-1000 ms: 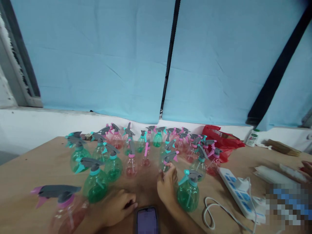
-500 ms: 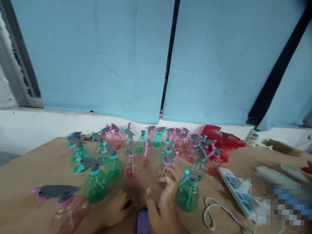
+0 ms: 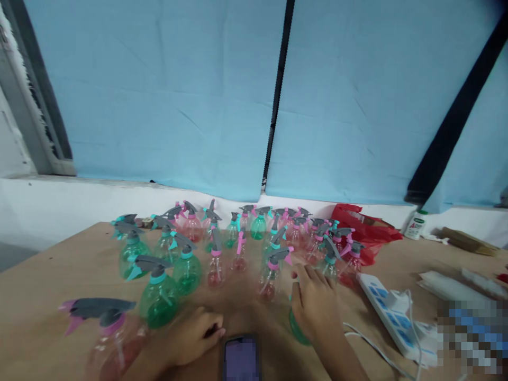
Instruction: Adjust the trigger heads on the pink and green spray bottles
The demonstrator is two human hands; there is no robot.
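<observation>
Spray bottles, green and pink with grey trigger heads, stand over the brown table. My left hand [image 3: 198, 336] rests on the table, fingers curled, beside a phone [image 3: 241, 360]; whether anything is inside it is hidden. My right hand [image 3: 315, 299] is over a green bottle [image 3: 298, 327] at the right, covering its head; its fingers are bent and what they grip is hidden. Left of that hand stands a pink bottle [image 3: 269, 288]. Close to my left forearm are a large pink bottle [image 3: 119, 344] and a green bottle [image 3: 159, 301].
Right of the bottles lie a white power strip [image 3: 387, 317] with plugs and a white cable [image 3: 375, 344]. Farther back are a red plastic bag [image 3: 357, 227], a white bottle with a green cap [image 3: 415, 225] and clear plastic packets [image 3: 452, 286]. Blue cloth hangs behind.
My right hand has moved right, from beside the pink bottle to over the green bottle, and its fingers have curled. My left hand has stayed almost in place.
</observation>
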